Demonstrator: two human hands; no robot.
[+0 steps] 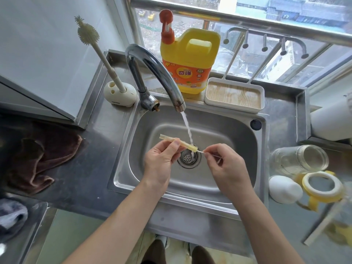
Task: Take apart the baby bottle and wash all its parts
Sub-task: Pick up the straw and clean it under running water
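My left hand (162, 159) pinches a yellowish translucent straw tube (187, 145) over the sink (238, 134), its lower end under the running water stream (187, 128). My right hand (224, 164) pinches a thin straw brush (201, 151) whose tip goes into the tube's lower end. On the counter to the right lie the clear glass bottle body (301, 159) on its side, the yellow collar ring with handles (322, 187) and a white dome cap (283, 189).
The faucet (152, 67) arches over the basin, with the drain strainer (189, 159) below. A yellow detergent jug (188, 60), a white tray (234, 95) and a bottle brush in its holder (118, 92) stand behind. A brown cloth (38, 159) lies left.
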